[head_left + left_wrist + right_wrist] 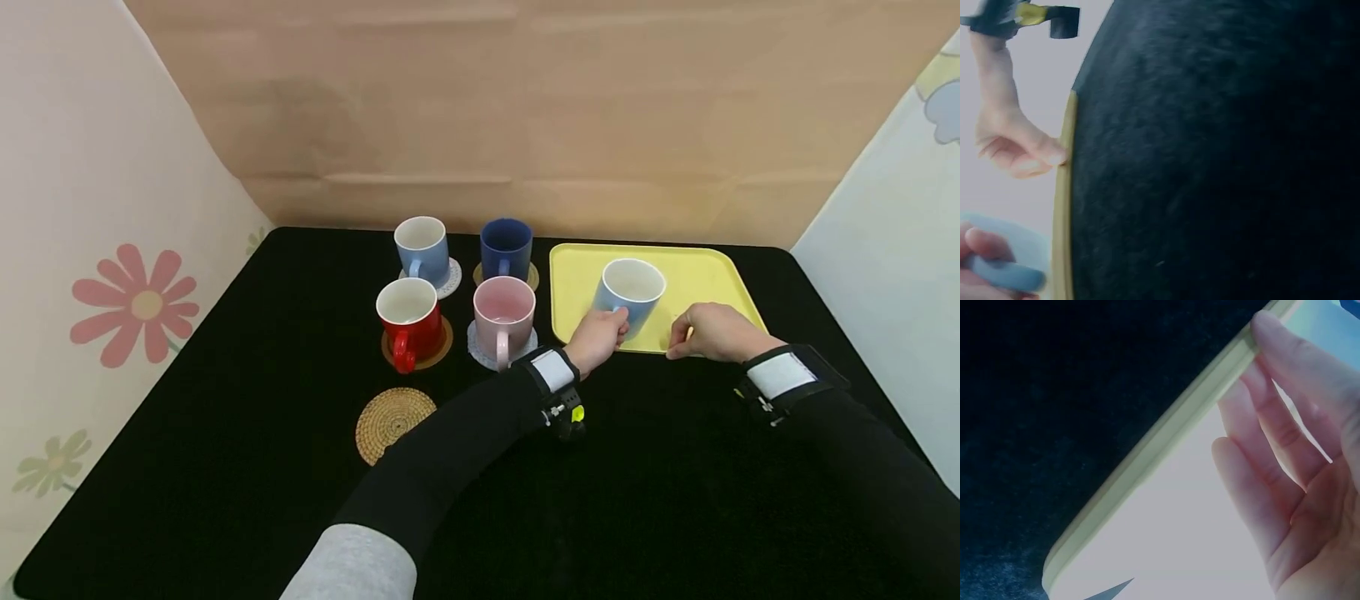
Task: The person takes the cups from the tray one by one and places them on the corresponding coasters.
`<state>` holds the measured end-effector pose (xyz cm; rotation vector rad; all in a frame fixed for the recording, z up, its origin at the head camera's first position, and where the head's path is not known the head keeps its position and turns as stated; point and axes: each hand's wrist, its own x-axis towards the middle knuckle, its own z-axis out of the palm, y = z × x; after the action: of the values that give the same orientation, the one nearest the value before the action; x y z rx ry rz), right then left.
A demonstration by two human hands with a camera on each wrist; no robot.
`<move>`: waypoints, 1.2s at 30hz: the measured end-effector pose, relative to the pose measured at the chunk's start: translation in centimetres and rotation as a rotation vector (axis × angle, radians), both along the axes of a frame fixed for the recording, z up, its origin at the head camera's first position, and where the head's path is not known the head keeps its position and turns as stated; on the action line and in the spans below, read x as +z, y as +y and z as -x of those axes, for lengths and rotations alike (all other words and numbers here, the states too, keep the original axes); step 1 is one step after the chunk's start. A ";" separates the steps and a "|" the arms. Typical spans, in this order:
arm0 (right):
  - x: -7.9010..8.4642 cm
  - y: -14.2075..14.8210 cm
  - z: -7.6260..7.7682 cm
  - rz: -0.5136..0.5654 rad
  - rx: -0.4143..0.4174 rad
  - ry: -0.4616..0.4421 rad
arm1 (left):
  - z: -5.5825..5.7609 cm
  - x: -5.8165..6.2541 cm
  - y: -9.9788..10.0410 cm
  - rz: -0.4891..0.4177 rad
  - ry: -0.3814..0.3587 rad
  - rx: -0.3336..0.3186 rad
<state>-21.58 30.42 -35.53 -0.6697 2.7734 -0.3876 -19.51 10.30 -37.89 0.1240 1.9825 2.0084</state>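
Observation:
My left hand (595, 340) grips a light-blue mug (628, 300) with a white inside by its handle (1007, 275). That mug is over the left-middle part of the yellow tray (686, 262), near its front rim; whether its base touches the tray cannot be told. My right hand (714, 332) is at the same front rim, farther right. In the right wrist view its thumb (1297, 353) lies against the tray's rim (1147, 456) and the other fingers bend inside, pinching the edge.
Left of the tray, a light-blue mug (422, 250), a navy mug (506, 242), a red mug (420, 329) and a pink mug (504, 312) stand on coasters. A bare woven coaster (390, 421) lies nearer on the black table (225, 467). Papered walls border the table.

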 end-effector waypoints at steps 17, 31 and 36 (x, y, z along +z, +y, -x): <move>0.1 0.1 0.0 -0.003 0.034 0.038 | -2.3 1.3 0.3 -0.070 0.084 0.018; -0.1 0.0 0.1 -0.012 0.014 -0.001 | -4.9 4.5 -3.6 -0.089 0.088 -0.118; -0.2 0.0 0.1 -0.014 0.012 -0.004 | -5.3 5.1 -5.4 -0.131 0.097 -0.169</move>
<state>-21.65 30.38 -35.73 -0.6821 2.7646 -0.3665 -14.20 4.92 -32.78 0.4119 1.8268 2.0546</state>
